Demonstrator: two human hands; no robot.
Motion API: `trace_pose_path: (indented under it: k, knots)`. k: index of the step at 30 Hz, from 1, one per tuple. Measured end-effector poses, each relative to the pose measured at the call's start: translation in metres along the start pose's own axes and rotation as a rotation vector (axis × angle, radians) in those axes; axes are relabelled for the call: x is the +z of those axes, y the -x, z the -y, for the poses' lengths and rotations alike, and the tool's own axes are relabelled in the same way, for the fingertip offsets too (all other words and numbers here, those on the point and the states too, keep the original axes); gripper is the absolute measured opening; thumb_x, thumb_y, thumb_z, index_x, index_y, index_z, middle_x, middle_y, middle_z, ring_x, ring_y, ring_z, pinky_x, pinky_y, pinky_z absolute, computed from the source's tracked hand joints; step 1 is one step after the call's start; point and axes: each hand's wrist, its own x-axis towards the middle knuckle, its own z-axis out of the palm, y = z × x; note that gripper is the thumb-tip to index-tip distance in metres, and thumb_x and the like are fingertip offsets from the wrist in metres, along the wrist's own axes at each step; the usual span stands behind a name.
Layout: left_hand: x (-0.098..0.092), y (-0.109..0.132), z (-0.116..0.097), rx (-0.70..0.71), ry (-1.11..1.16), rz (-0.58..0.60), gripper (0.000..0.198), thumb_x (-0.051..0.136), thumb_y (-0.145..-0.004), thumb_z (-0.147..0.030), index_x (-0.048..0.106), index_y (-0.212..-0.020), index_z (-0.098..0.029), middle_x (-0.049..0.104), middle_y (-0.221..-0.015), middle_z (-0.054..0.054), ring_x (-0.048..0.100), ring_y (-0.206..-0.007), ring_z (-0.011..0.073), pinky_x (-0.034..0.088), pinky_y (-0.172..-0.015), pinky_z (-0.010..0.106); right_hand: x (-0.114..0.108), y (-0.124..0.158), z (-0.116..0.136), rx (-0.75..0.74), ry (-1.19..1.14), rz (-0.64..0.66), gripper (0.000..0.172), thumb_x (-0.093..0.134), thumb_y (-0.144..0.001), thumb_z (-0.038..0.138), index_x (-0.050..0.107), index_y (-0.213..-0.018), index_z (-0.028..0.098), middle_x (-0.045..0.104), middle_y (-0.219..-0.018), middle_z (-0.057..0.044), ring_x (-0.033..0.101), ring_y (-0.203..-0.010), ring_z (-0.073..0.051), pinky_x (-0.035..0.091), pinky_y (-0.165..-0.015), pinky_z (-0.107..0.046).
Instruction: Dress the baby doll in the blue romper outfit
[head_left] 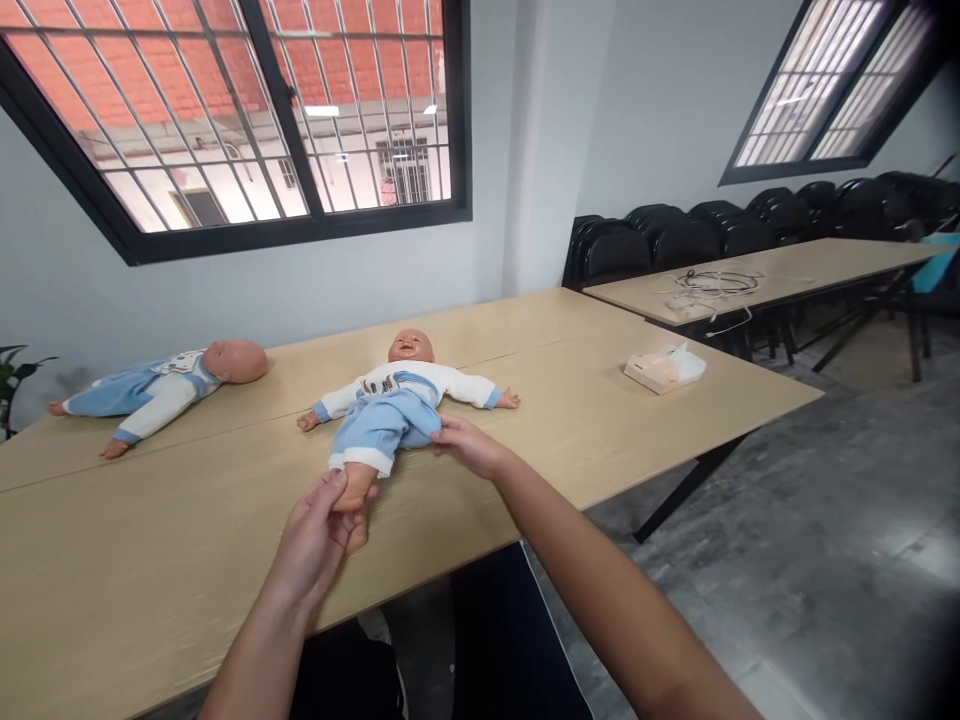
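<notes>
At the far left I could see a green plant beside the table. Next to it a second doll, in blue and white clothes, lay on the tabletop with its head to the right, below a barred window.

Further right I had the left hand near the front edge, thumb and fingers clamped around the bare leg of the first doll. That doll lay on its back in mid-table, head toward the wall and arms spread wide. On its right-hand side I had the right hand, fingers pinched together on the blue trousers; I could not tell whether a leg was inside there.

Well to the right I saw a small open box with pale sheets in it, then cables on another table, with black chairs behind.
</notes>
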Motion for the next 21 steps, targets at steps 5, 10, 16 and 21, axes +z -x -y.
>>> trace_pose_path:
  k: [5, 10, 16, 21]
  knots:
    - [-0.010, -0.004, 0.000, 0.002, 0.030, -0.032, 0.031, 0.086, -0.082, -0.032, 0.069, -0.098, -0.012, 0.070, -0.093, 0.004, 0.075, -0.081, 0.0169, 0.055, -0.056, 0.015, -0.010, 0.000, 0.000, 0.057, -0.146, 0.031, 0.014, 0.060, -0.077, 0.029, 0.058, -0.088, 0.021, 0.054, -0.080, -0.001, 0.044, -0.070, -0.015, 0.039, -0.070, -0.030]
    - [-0.017, -0.004, -0.004, 0.039, 0.037, -0.054, 0.025, 0.083, -0.084, -0.031, 0.068, -0.090, -0.012, 0.068, -0.081, 0.001, 0.070, -0.068, 0.0115, 0.058, -0.061, 0.016, -0.019, -0.004, 0.003, 0.099, -0.086, 0.007, 0.017, 0.061, -0.074, 0.028, 0.055, -0.089, 0.022, 0.053, -0.078, 0.000, 0.048, -0.070, -0.015, 0.038, -0.064, -0.027]
    - [-0.032, 0.002, -0.013, 0.036, -0.035, -0.217, 0.017, 0.079, -0.086, -0.028, 0.071, -0.090, -0.013, 0.072, -0.084, 0.002, 0.074, -0.075, 0.0152, 0.063, -0.067, 0.021, -0.038, -0.005, 0.009, 0.145, 0.158, -0.016, 0.023, 0.071, -0.078, 0.037, 0.058, -0.087, 0.020, 0.060, -0.071, -0.001, 0.049, -0.060, -0.014, 0.033, -0.056, -0.025]
    - [-0.045, 0.010, -0.015, 0.092, -0.151, -0.255, 0.027, 0.083, -0.081, -0.037, 0.070, -0.087, -0.013, 0.073, -0.088, 0.003, 0.073, -0.079, 0.0170, 0.063, -0.072, 0.026, -0.051, -0.015, 0.008, 0.020, 0.430, -0.296, 0.013, 0.067, -0.083, 0.031, 0.059, -0.087, 0.022, 0.060, -0.076, 0.001, 0.050, -0.067, -0.016, 0.042, -0.068, -0.028]
